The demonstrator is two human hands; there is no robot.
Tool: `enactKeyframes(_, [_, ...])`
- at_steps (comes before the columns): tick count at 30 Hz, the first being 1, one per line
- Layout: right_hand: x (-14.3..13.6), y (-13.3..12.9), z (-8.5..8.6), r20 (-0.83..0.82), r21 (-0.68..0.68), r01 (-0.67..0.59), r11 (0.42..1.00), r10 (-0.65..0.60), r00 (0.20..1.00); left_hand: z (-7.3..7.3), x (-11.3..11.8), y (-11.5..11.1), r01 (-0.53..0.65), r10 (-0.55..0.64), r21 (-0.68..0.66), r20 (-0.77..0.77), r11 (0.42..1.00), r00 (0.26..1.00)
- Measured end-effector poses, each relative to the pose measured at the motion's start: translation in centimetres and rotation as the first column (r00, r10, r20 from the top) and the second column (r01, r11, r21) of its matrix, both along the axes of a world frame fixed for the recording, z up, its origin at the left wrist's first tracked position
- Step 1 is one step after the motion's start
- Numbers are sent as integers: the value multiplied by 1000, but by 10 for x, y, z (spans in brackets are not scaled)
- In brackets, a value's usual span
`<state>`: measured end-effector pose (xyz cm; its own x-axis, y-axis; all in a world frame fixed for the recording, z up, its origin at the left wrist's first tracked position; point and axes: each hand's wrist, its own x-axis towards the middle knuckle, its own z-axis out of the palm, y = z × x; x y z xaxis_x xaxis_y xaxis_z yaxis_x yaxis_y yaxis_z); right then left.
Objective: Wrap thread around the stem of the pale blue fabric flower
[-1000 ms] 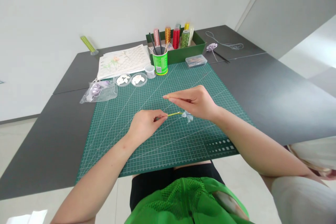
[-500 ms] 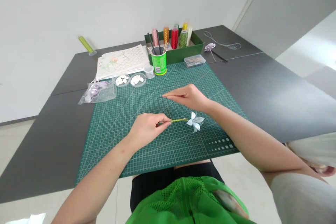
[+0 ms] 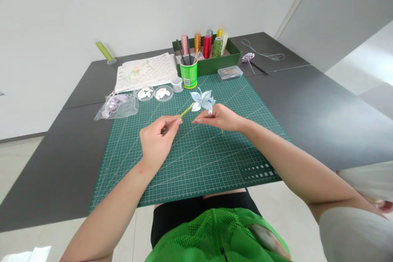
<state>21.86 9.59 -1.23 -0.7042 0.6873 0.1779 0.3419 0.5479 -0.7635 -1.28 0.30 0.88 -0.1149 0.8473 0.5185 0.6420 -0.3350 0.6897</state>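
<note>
Between the thumb and fingers of my left hand [image 3: 159, 136] is the stem of an artificial flower [image 3: 201, 100]. Its pale blue petals point up and to the right, and green-yellow wrapping covers the stem below them. My right hand [image 3: 219, 118] is pinched closed just under and right of the petals. Whatever its fingertips hold, if anything, is too fine to make out. A thin pale tip [image 3: 222, 131] shows below that hand. Under both hands lies a green cutting mat [image 3: 196, 163].
Behind the mat stand a green can [image 3: 189, 74] with sticks and a dark green box [image 3: 219, 64] of thread spools. Dishes of white pieces [image 3: 163, 93], a plastic bag [image 3: 116, 106], stacked sheets [image 3: 144, 71] and a clear case [image 3: 230, 73] lie around its far edge.
My left hand has moved left and up, tilting the flower from lying sideways to pointing up and away. The right hand has come slightly lower, close beneath the petals.
</note>
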Motion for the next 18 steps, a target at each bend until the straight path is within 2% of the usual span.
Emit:
enactKeyframes(6, [-3,-4,7,-47,-119,-42,992,36,998,-2,0,5,-12,16,-48,92,999,996])
enactKeyframes(14, [-3,-4,5,-13,-92,-6,996,5,1000,-4,-6,12,-9,23,-91,153,996,988])
enactKeyframes(18, [-2,-4,8,-31,-105,-46,993,43,999,-7,-8,15,-23,38,-99,147,995,988])
